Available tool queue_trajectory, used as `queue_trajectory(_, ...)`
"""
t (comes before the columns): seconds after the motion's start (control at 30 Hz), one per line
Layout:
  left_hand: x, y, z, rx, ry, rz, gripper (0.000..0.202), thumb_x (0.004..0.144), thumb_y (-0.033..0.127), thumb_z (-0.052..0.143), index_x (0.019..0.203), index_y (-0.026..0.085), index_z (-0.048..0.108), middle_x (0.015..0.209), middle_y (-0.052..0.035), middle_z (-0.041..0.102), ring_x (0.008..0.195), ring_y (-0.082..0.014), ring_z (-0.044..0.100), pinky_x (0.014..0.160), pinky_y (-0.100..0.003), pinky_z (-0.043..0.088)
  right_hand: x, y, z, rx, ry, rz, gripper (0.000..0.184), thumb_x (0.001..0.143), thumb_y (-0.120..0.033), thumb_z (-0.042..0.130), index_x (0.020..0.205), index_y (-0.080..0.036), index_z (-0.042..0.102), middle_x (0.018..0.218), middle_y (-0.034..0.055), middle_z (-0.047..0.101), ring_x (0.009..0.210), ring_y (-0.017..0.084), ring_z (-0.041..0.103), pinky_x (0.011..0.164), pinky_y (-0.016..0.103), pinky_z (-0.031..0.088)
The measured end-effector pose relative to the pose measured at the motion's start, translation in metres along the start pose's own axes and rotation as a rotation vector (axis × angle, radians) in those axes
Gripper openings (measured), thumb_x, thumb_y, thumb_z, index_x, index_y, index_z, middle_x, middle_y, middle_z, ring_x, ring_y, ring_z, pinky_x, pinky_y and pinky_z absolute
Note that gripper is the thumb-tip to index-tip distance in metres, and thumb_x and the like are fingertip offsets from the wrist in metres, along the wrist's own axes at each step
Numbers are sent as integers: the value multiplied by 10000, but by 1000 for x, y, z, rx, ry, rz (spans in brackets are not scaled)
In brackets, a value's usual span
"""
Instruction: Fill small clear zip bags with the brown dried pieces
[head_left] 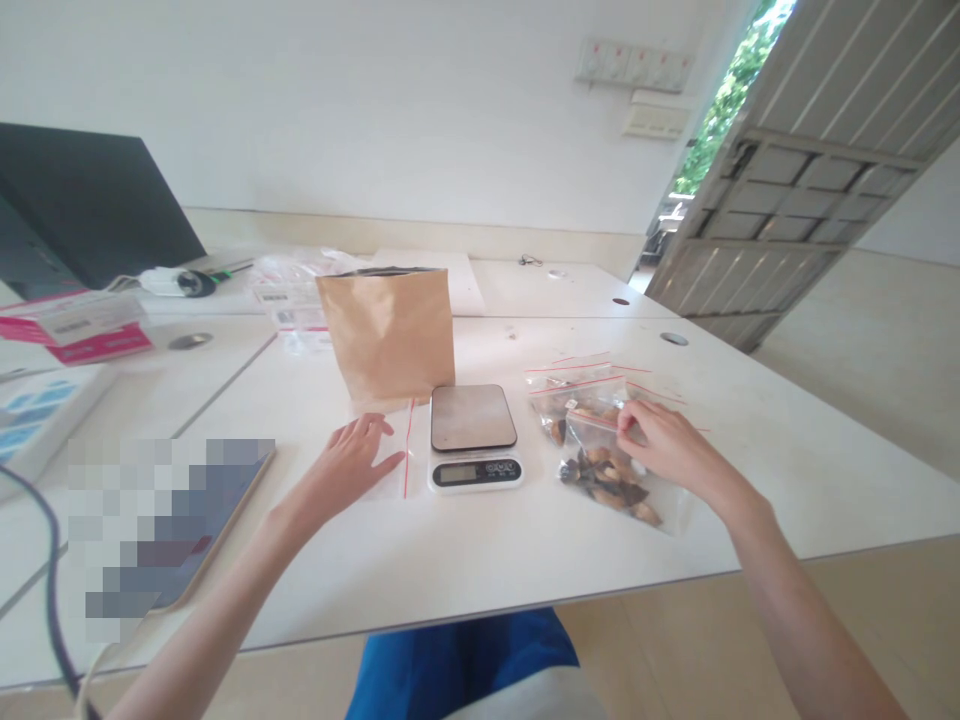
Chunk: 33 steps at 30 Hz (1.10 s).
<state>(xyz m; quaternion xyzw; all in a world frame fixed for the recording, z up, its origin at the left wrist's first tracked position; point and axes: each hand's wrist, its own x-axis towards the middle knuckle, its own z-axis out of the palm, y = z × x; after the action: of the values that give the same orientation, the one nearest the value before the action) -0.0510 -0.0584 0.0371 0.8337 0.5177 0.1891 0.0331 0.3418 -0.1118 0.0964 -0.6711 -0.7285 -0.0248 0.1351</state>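
Observation:
A white digital kitchen scale [474, 418] lies on the table with a bare metal plate and a dark display. Left of it is a clear zip bag with a red seal line [407, 450], lying flat. Over that bag rests my left hand [360, 460], thumb and fingers apart. My right hand [660, 440] pinches the top edge of a clear zip bag of brown and dark dried pieces [604, 475], which look like dried mushrooms. Beneath and behind it lie more filled zip bags [551, 405]. An upright brown paper pouch [394, 335] stands open-topped behind the scale.
A tablet-like device [217, 520], partly blurred out, lies at the left near a dark cable [52, 570]. Pink and white boxes [97, 330], a monitor [97, 205] and clear plastic packaging [296, 290] stand behind. The table's front edge [480, 612] runs close to my lap.

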Motion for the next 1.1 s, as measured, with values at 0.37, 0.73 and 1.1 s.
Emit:
queue_trajectory(0.37,19,116,-52,-1012,124,-38,277,903,444,433,832,209,559,812,-17,625,723,-144,608,651,-259,492,44,-134,-60,540,4,-129,133,839,-281,489,772,-234,385,601,-59,481,489,100,425,468,226,289)
queue_trajectory(0.73,22,77,-39,-1319,480,-372,353,855,519,460,887,197,601,821,-16,611,798,-173,617,707,-290,531,88,-205,-17,998,-459,-658,115,975,-267,324,920,-222,415,693,-47,475,645,102,503,605,232,422)
queue_trajectory(1.1,24,67,-39,-1228,553,-341,434,875,566,396,750,183,557,742,-30,646,805,-206,648,710,-335,550,96,-207,-1,849,-368,-620,307,903,-456,479,749,-213,373,681,-52,440,608,96,429,556,247,342)
